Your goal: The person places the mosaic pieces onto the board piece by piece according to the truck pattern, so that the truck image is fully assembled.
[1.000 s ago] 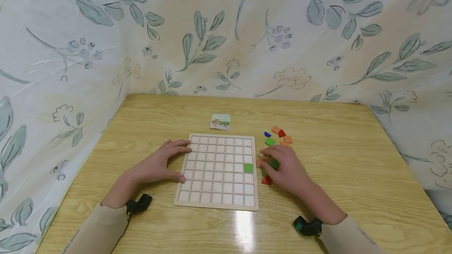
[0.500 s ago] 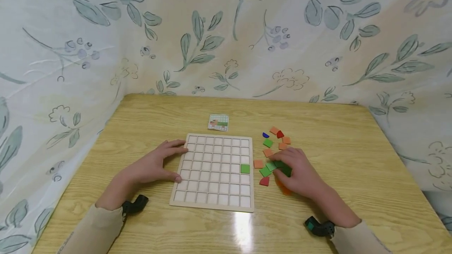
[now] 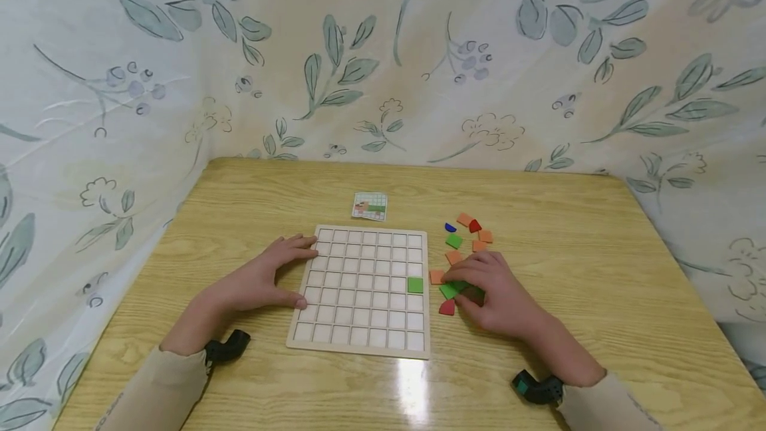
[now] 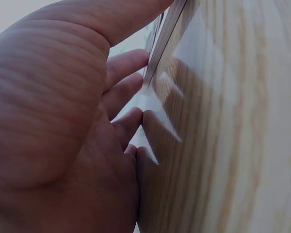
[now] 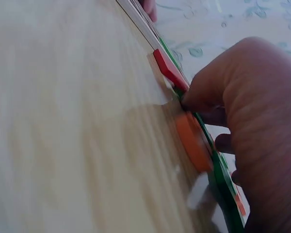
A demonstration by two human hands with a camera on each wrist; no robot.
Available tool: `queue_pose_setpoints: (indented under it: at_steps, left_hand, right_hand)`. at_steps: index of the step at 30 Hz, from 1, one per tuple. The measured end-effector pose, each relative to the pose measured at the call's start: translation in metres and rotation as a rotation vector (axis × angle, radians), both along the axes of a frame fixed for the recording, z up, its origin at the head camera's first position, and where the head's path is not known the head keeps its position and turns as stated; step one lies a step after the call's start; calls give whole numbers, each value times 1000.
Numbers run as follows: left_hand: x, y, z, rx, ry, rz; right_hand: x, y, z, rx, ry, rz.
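Observation:
A wooden grid board (image 3: 359,351) lies on the table, with one green square tile (image 3: 415,285) in its rightmost column. My left hand (image 3: 254,281) rests against the board's left side, thumb and fingertips spread along the rim. Over the loose tiles to the right of the board, my right hand (image 3: 497,294) reaches down with fingers bent and thumb apart from the index finger. Green tiles (image 3: 448,291) lie under and beside its fingertips. Near its thumb are a red quarter-round piece (image 3: 447,308) and, in the right wrist view, an orange piece (image 5: 191,141). The palm side is hidden in the head view.
Beyond the board lies a small pattern card (image 3: 370,206). Further loose pieces are scattered right of the board: several orange squares (image 3: 485,236), a blue half-round piece (image 3: 450,227) and a red piece (image 3: 475,225). Patterned cloth (image 3: 383,85) hangs behind the table.
My right hand moved right, uncovering tiles, then came slightly back left over the green ones. The left hand stays at the board's edge. The view shifted a little.

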State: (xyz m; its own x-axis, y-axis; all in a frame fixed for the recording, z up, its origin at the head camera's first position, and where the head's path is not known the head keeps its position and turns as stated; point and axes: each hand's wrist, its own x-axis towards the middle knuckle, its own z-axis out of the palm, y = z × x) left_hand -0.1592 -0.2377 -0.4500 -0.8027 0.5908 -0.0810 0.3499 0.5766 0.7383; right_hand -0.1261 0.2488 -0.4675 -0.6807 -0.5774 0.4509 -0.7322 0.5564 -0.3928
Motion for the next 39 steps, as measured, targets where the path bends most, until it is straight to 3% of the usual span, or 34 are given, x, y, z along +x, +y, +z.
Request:
queue_pose_setpoints:
  at_steps: [9,24,33,39]
  left_hand:
    - [1,-1,-2,17,2,0]
    - [1,0,-7,-7,41,-8]
    - [2,3,-7,-34,84,-11]
    - [1,5,-3,-64,122,-4]
  right_hand:
    - [1,-8,-2,-20,32,16]
    - [2,-13,-8,-99,-12,-37]
    - [15,-49,-9,-127,-22,48]
    - [14,-58,-10,-131,69,92]
